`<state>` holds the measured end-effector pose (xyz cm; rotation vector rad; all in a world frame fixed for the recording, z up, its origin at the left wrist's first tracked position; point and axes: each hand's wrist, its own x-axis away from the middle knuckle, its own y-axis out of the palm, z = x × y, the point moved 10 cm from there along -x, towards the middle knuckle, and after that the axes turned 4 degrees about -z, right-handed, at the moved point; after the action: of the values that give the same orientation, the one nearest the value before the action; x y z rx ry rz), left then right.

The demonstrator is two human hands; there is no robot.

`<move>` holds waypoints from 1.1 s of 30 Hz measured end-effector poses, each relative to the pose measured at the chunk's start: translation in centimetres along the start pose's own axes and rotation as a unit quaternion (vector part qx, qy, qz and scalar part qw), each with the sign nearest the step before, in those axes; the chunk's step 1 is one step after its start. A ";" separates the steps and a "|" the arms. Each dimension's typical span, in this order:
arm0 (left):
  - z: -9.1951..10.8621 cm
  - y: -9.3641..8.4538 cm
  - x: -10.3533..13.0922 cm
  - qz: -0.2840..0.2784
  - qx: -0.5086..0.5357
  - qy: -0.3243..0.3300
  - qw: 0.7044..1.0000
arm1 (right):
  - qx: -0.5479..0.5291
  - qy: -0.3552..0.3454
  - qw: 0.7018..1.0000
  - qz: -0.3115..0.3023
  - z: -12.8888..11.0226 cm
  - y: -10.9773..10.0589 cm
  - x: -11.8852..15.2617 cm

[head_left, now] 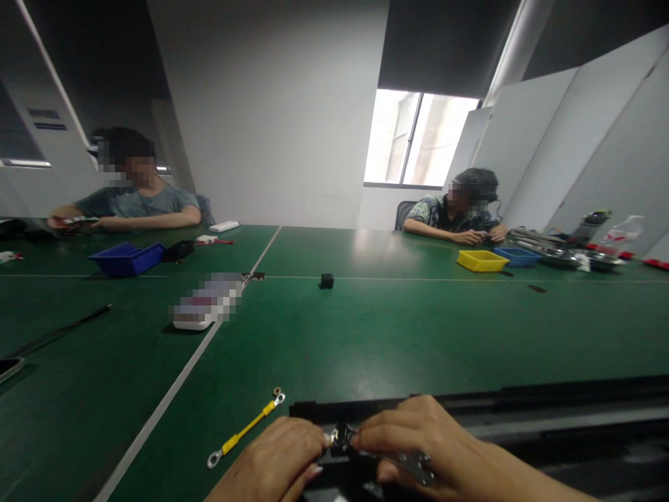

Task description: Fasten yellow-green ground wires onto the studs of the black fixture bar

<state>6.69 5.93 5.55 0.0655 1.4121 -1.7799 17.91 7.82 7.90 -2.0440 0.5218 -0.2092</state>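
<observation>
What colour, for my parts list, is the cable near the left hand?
The cable is yellow; see the head view.

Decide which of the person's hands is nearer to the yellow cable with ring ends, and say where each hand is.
Left. The left hand is just right of the yellow cable; the right hand is farther right, beyond the left hand.

From the wearer's head, the one view faces forward and down over the green table (418, 328), left hand (277, 453) and right hand (423, 432) close, wall (272, 118) far.
</observation>
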 end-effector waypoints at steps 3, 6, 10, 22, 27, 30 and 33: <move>-0.1 0.1 0.1 -0.013 0.006 -0.006 1.000 | -0.005 -0.003 1.000 0.003 -0.1 -0.2 0.0; -0.1 0.2 0.1 -0.018 0.011 -0.008 1.000 | -0.010 -0.002 1.000 0.007 -0.2 -0.4 -0.1; -0.1 0.1 0.2 0.000 0.006 0.002 1.000 | -0.010 -0.006 1.000 0.010 -0.2 -0.5 0.1; 0.1 -0.1 0.1 -0.015 0.017 -0.009 1.000 | -0.036 0.022 0.998 0.038 0.5 -0.9 0.6; 0.0 0.1 0.1 -0.028 0.022 -0.014 0.999 | -0.031 0.036 0.998 0.041 1.0 -0.8 0.7; 0.0 0.0 0.1 -0.023 0.022 -0.015 0.999 | -0.032 0.038 0.998 0.039 1.1 -0.6 0.7; 0.2 0.0 0.0 -0.017 0.022 -0.007 1.000 | -0.026 0.037 0.998 0.035 1.0 -0.5 0.7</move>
<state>6.76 5.80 5.65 0.0521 1.3720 -1.8355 19.01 8.51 7.77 -2.0706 0.6482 -0.2321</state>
